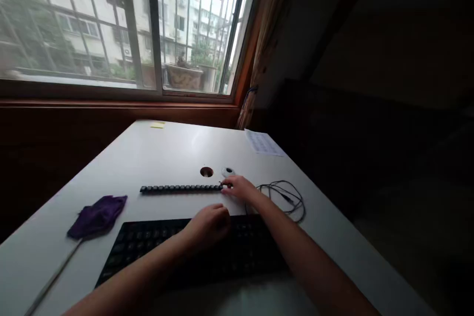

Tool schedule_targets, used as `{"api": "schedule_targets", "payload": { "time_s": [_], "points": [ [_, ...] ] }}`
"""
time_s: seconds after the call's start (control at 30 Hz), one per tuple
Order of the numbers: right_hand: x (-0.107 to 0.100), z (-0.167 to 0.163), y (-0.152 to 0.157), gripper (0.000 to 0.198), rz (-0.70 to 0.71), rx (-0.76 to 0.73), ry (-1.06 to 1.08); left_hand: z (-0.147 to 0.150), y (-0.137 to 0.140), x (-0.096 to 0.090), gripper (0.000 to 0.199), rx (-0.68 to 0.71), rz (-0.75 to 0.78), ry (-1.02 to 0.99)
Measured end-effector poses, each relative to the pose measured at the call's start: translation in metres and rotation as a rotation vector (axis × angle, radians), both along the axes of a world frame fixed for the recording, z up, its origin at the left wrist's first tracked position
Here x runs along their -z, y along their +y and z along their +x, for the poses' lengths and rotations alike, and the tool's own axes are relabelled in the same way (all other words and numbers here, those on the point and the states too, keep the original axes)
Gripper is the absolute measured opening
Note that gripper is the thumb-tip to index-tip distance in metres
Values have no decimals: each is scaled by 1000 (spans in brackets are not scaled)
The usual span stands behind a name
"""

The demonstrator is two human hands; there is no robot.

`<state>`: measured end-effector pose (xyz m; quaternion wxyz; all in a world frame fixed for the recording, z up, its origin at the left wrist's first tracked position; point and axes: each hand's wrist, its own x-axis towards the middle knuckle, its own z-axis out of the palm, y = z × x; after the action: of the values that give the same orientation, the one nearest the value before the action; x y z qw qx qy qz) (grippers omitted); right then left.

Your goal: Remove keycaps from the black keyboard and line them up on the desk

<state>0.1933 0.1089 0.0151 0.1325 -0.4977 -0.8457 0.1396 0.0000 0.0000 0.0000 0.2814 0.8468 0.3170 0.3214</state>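
Black plastic caps (181, 188) stood in one straight row across the white desk (166, 153), beyond the far edge of the keyboard (129, 239). Row judged nearly complete: spacing looked regular from the left end up to the right hand (239, 188). Exact count not readable.

Right hand: thumb and forefinger near each other at the row's right end, around something small and dark. Could not tell whether they gripped it or only nudged the last cap. That end was judged the one part not yet settled.

Left hand (211, 222): over the keyboard, fingers curled in; no object seen in them, though the inside of the fist was hidden.

Keyboard: keys visible in place on the left portion. Middle partly covered by the left hand and forearm, right side dark; missing keys could be neither confirmed nor ruled out, so any remaining work there stayed unknown.

Surroundings: looped cable (288, 199) to the right of the right hand; white disc (228, 172) just beyond it, beside the hole (206, 172). Purple cloth (98, 217) lay left of the keyboard, apart from the row.
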Motion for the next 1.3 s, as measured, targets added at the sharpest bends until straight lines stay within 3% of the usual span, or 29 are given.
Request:
{"api": "schedule_targets", "payload": {
  "time_s": [0.17, 1.3],
  "points": [
    [0, -1, -2, 35, 7, -6, 17, 1, -2, -2, 13, 4, -1, 2],
    [7, -5, 6, 30, 5, -46, 60, 0, -3, -5, 12, 1, -13, 19]
  ]
}}
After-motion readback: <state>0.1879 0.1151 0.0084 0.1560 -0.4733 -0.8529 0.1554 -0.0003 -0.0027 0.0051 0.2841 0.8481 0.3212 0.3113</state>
